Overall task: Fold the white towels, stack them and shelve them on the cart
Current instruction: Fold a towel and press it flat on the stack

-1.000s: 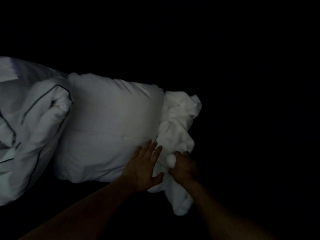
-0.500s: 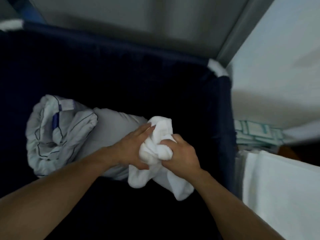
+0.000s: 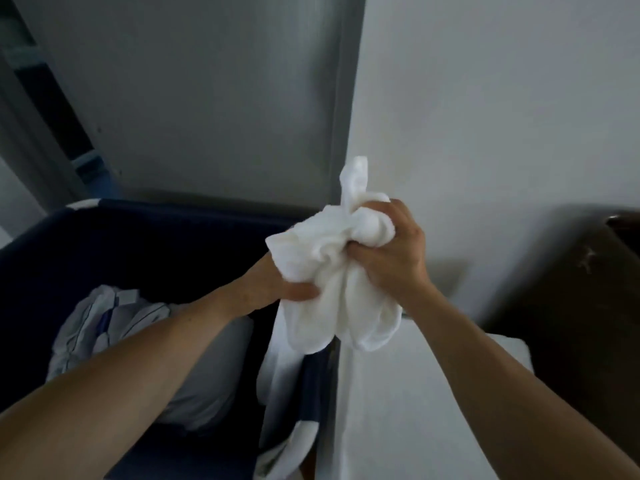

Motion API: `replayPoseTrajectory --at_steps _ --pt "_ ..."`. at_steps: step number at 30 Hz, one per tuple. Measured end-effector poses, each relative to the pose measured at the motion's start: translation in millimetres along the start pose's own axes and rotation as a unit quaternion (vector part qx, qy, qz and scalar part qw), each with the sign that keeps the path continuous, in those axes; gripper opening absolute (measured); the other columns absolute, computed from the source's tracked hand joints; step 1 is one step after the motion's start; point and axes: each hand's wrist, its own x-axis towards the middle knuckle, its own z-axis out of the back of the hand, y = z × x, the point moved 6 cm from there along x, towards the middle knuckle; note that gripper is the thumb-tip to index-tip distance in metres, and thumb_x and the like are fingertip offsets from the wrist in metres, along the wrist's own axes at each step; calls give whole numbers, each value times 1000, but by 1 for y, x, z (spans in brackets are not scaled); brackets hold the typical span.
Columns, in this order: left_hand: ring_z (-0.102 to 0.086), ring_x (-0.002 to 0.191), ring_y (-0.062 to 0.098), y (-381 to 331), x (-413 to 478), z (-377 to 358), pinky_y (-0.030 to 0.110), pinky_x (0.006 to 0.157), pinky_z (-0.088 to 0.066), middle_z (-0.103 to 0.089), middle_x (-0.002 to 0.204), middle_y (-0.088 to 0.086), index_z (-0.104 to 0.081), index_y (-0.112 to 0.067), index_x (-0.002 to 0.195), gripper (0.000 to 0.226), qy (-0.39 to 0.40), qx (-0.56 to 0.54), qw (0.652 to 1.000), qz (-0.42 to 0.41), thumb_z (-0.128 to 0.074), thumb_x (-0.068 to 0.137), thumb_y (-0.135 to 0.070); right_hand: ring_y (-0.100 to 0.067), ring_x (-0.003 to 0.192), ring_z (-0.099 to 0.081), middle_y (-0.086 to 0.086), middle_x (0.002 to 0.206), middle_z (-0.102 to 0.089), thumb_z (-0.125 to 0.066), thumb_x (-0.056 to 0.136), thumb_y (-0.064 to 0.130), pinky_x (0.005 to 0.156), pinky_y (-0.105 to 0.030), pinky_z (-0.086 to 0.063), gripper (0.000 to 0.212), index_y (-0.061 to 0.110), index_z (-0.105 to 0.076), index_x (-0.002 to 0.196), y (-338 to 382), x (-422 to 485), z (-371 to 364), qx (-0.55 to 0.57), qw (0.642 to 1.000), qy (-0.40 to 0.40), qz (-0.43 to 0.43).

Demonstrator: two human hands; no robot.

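Grey wall panels back a dark blue laundry bin [image 3: 166,209] and a white-covered counter [image 3: 398,410]. You hold the white towel [image 3: 322,268] bunched in mid-air above the bin's right edge, just beside the counter. Right hand [image 3: 391,261]: fingers curled tight round the upper wad, one end poking up. Left hand [image 3: 277,285]: thumb clamps the lower bunch, fingers hidden behind cloth. Gathering it this way probably keeps loose ends from dragging before you spread it. Piped bedding [image 3: 97,323] and a pillow [image 3: 207,375] lie in the bin.

The crumpled white cloth towel [image 3: 322,251] hides the fingers of the left hand [image 3: 270,285]. At right, a blurred dark brown shape [image 3: 571,306] runs off the edge.
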Motion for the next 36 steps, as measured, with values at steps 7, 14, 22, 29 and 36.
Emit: replayPoseTrajectory --at_steps 7,14,22,29,36 --pt "-60 111 -1 -53 -11 -68 22 89 -56 -63 115 -24 -46 -29 134 78 51 56 996 -41 -90 71 -16 -3 95 -66 12 106 -68 -83 70 11 83 -30 -57 46 38 -64 102 54 -19 101 95 989 -111 0" --pt "-44 135 7 -42 -13 -98 20 104 -44 -47 144 -14 -23 -26 155 103 90 58 994 -12 -84 74 -44 -11 88 -71 10 94 -74 -79 71 4 74 -33 -58 43 35 -66 98 90 -39 172 161 957 -240 23" --pt "-66 100 14 -60 17 -90 20 73 -48 -72 104 -4 -66 -16 118 32 -52 -50 995 67 -71 89 -28 -7 92 -69 13 100 -71 -83 70 20 80 -35 -59 44 38 -62 105 76 -64 234 52 950 -305 -27" --pt "-71 84 20 -205 43 -90 28 64 -57 -74 92 5 -70 -13 99 13 -127 -231 964 -19 -65 88 -8 -11 97 -60 10 116 -59 -85 70 22 84 -31 -49 47 45 -54 97 0 -92 262 -70 948 -292 -103" --pt "-74 92 23 -320 57 -124 36 81 -61 -77 94 5 -70 -10 100 15 -117 -263 952 -103 -69 86 -8 -10 93 -54 12 116 -53 -83 74 29 78 -23 -40 47 30 -58 114 9 -66 308 -69 956 -282 -46"
